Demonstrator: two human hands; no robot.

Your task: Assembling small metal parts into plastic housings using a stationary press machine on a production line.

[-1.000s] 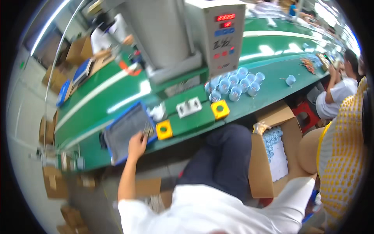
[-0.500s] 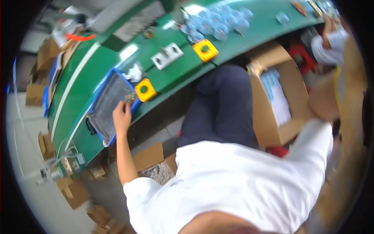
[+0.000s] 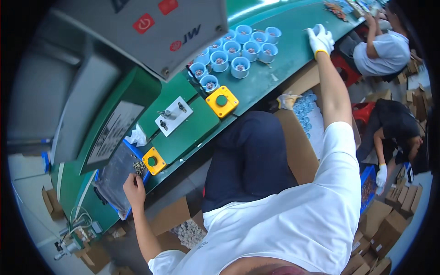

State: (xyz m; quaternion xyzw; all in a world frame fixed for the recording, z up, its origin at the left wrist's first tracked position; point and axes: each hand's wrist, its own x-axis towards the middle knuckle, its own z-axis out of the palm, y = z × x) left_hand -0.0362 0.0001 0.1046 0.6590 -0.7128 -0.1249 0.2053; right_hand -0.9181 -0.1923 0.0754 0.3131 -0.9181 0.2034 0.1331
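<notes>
My right hand [image 3: 321, 41], in a white glove with a yellow cuff, reaches across the green table and closes around a light blue cup [image 3: 316, 30]. Only a sliver of that cup shows between the fingers. My bare left hand [image 3: 134, 190] is at the near edge of a blue tray [image 3: 115, 173], fingers curled together beside a heap of small metal parts [image 3: 138, 167]. Whatever the left fingers pinch is hidden. Several light blue cups [image 3: 240, 67] with small reddish parts inside stand grouped on the table.
A grey-and-green machine [image 3: 114, 114] looms at upper left. Its metal fixture plate [image 3: 173, 116] lies between two yellow button boxes [image 3: 222, 101] [image 3: 154, 161]. An open carton [image 3: 297, 146] holding blue pieces stands beside my leg. Two other people [image 3: 382, 51] [image 3: 394, 130] work at right.
My right arm has swung from the far right up over the table, onto the spot where a lone blue cup stood. The view has shifted, bringing the machine in. My left hand stays by the tray.
</notes>
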